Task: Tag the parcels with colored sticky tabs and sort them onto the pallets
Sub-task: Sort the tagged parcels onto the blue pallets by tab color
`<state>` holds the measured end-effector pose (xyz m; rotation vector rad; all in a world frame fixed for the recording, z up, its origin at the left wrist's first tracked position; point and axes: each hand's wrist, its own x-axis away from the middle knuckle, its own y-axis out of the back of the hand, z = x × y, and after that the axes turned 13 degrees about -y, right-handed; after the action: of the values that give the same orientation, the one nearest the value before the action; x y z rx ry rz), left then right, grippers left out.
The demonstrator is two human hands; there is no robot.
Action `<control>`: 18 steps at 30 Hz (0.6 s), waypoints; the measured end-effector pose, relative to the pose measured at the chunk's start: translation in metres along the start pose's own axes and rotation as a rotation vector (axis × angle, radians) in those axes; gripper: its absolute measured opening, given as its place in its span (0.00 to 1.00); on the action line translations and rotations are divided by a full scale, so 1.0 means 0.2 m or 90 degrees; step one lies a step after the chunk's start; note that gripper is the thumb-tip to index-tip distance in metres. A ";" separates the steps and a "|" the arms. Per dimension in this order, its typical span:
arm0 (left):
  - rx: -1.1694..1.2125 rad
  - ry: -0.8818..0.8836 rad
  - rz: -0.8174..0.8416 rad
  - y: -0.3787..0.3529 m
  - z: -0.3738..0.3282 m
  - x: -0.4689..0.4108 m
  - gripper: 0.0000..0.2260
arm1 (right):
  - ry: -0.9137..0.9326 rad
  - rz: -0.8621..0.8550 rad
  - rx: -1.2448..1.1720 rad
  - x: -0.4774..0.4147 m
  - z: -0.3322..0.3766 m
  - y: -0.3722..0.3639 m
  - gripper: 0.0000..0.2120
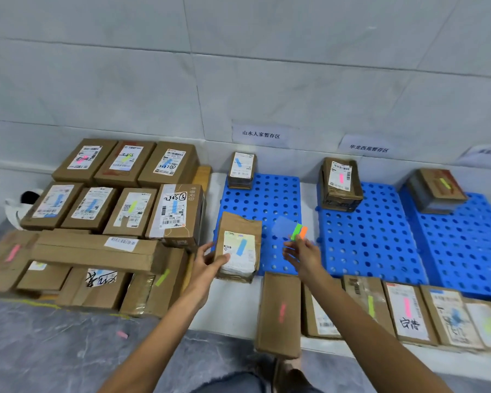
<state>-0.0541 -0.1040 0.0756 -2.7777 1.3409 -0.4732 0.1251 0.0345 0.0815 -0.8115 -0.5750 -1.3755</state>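
The left hand [207, 265] grips a small brown parcel [238, 248] by its near corner, thumb across the label with its blue tab [241, 246]. It is held tilted over the near edge of the first blue pallet [270, 199]. With so little held, it could twist out, I'd say, or land half off the edge. The right hand's fingers [294, 245] pinch a sheet of tabs [291, 231], green and orange showing. Loosely held, it might shed one: a pink tab [122, 334] lies on the grey floor [68, 350], down left of both hands. Past the fingers sits another blue-tagged parcel [241, 170]. The pallets further right look identical, so a mis-sort is easy. Paper signs [261, 134] hang on the pale tiled wall [238, 66], and tagged boxes [111, 208] crowd the left.
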 end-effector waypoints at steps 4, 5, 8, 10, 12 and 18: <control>0.029 0.009 0.010 -0.12 0.02 -0.04 0.20 | -0.004 -0.188 0.162 -0.12 0.07 0.16 0.25; 0.035 0.011 0.009 -0.16 0.03 -0.06 0.21 | 0.034 -0.231 0.243 -0.12 0.07 0.19 0.27; 0.040 0.016 0.009 -0.28 0.03 -0.11 0.19 | 0.146 -0.082 0.314 -0.07 0.06 0.19 0.21; 0.037 0.017 0.022 -0.38 0.02 -0.14 0.18 | 0.140 0.071 0.335 -0.02 0.09 0.14 0.19; 0.023 0.024 0.043 -0.48 0.02 -0.20 0.16 | 0.145 0.154 0.348 -0.04 0.13 0.09 0.19; -0.264 -0.013 0.108 -0.68 0.02 -0.58 0.23 | 0.127 0.049 0.303 -0.39 0.30 0.00 0.23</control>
<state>-0.0174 0.0697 0.0624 -2.9202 1.8361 -0.1728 0.1217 0.1305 0.0575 -0.3053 -0.6728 -1.1666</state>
